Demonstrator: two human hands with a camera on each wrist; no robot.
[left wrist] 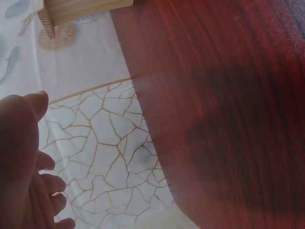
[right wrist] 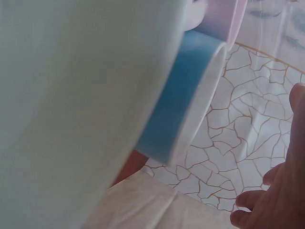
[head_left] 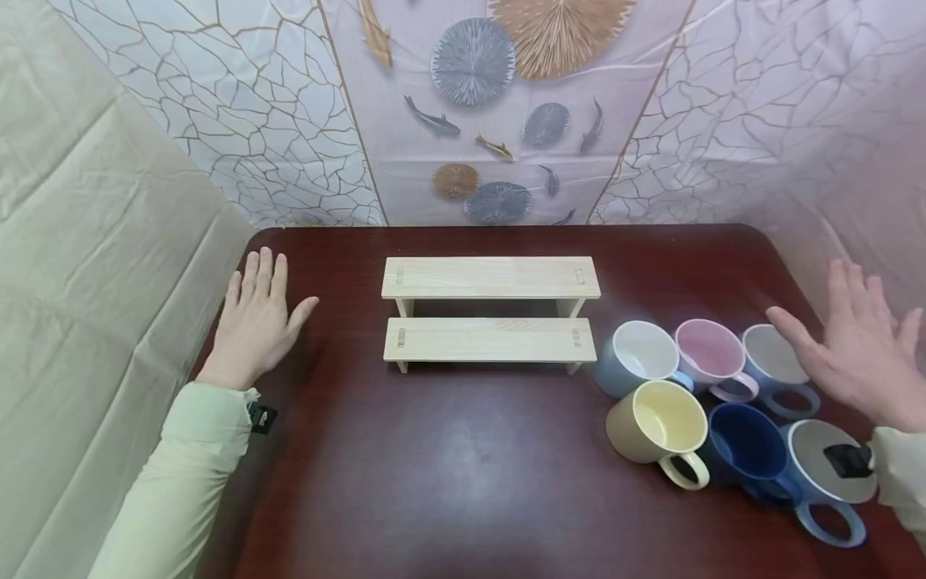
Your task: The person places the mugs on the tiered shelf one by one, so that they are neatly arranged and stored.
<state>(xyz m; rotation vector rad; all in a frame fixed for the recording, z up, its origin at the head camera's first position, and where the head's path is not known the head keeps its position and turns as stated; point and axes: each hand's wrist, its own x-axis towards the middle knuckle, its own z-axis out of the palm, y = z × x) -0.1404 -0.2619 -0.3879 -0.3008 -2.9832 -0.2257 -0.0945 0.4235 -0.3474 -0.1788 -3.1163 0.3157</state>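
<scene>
My left hand (head_left: 253, 326) is held with straight fingers and thumb out near the table's left edge, holding nothing. On the opposite side my right hand (head_left: 864, 354) is spread, also holding nothing, over or beside the group of mugs. Closest to it are a blue mug with a pale inside (head_left: 776, 354) and another light blue mug (head_left: 832, 466), partly hidden by the wrist strap. A pink mug (head_left: 709, 347), a white-lined blue mug (head_left: 640, 354), a yellow mug (head_left: 661, 418) and a dark blue mug (head_left: 748, 446) stand with them. A pale wooden two-step rack (head_left: 492, 338) occupies the middle.
The dark red-brown table (head_left: 434, 498) has rounded far corners. Behind it hangs a patterned sheet (head_left: 499, 121) with fish and crackle lines. Plain cloth (head_left: 94, 265) closes off the left side, and more cloth (head_left: 861, 209) hangs at the right.
</scene>
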